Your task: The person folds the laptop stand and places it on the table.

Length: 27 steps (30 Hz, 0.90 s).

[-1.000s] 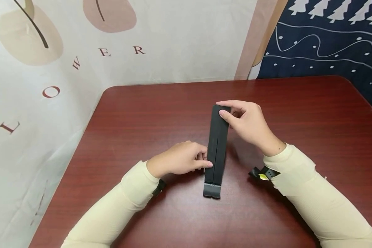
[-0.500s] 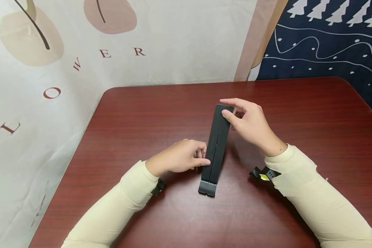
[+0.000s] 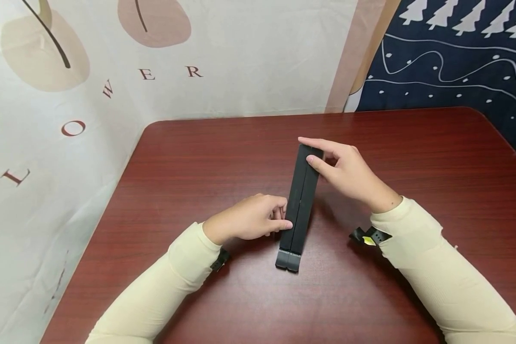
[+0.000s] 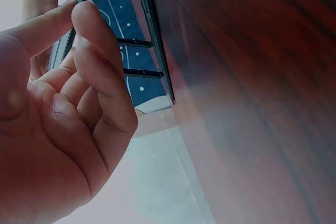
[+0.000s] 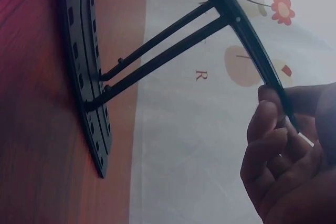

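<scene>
A black folding laptop stand [image 3: 300,205] stands partly unfolded on the table, its narrow bars side by side and hinged lips at the near end. The right wrist view shows its upper bar [image 5: 262,59] raised over a slotted base bar [image 5: 86,56], with two thin struts [image 5: 157,64] between them. My left hand [image 3: 255,217] pinches the upper bar's left edge with thumb on top and fingers curled beneath. At the far end my right hand [image 3: 344,167] pinches the bar between thumb and fingers, its index finger stretched across the tip.
The stand is on a reddish-brown wooden table [image 3: 198,157] with rounded far corners. Behind it hangs a pale printed cloth [image 3: 258,57], and a dark blue one with white trees [image 3: 447,62] is at the right. Black straps [image 3: 220,260] circle both wrists.
The stand has turned slightly, its near end shifting left and its far end a little right. My right index finger has moved left over the far tip. Both hands keep their hold.
</scene>
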### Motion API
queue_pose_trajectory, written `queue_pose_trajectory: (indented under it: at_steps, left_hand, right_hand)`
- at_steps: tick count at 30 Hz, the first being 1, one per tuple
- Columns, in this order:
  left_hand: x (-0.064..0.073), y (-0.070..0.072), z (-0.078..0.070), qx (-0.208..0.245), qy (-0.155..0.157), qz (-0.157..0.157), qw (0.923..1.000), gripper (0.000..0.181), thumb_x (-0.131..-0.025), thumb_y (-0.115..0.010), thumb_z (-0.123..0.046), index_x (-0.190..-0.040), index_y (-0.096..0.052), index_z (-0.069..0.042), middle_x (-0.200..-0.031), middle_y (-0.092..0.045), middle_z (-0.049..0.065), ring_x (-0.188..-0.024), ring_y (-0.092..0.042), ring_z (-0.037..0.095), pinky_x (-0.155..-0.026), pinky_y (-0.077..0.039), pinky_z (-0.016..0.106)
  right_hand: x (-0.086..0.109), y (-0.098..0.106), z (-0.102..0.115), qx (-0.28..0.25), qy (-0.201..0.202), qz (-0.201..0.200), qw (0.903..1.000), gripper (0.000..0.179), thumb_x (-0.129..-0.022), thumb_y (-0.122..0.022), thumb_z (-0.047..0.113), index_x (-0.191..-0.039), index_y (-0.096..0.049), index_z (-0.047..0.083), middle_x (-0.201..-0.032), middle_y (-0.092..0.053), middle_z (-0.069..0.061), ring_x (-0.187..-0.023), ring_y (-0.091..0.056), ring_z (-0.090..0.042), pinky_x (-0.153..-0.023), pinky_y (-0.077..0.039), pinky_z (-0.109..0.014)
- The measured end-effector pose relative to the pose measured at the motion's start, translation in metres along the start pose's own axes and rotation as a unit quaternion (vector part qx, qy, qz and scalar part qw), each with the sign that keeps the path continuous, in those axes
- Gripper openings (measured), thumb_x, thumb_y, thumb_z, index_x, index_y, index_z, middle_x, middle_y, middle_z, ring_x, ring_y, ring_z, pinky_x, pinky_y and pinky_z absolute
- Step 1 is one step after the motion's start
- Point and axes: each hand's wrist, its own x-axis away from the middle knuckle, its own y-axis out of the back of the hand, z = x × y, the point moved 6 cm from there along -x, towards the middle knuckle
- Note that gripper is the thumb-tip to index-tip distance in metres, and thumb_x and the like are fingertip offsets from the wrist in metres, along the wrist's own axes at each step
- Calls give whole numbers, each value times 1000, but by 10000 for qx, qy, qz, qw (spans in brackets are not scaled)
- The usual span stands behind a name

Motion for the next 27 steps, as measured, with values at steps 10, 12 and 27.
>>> queue_pose_trajectory:
  at_steps: [10, 12, 27]
  left_hand:
    - [0, 2, 0, -249, 46, -86, 9996, 18, -93, -71, -31, -86, -59, -19, -72, -70, -4, -56, -63, 6, -62, -49, 25]
    - [0, 2, 1, -266, 68, -92, 9996, 18, -93, -71, -32, -86, -60, -19, -72, -70, -4, -57, -63, 5, -62, -49, 25]
    - [-1, 6, 6, -425, 214, -74, 9988, 18, -94, -69, -34, -88, -59, -20, -72, -68, -9, -59, -63, 5, -65, -48, 27]
  right_hand:
    - [-2, -1, -5, -406, -120, 67, 9991, 37, -100, -61, 18, -136, -61, 27, -66, -61, -11, -56, -58, -32, -51, -49, -29]
    - [-2, -2, -5, -437, -116, 73, 9989, 37, -100, -60, 18, -136, -61, 26, -66, -61, -9, -55, -58, -31, -51, -50, -30]
    - [0, 0, -5, -429, -453, -96, 9980, 36, -100, -60, 18, -136, -61, 26, -72, -66, -12, -56, -60, -34, -50, -50, -32]
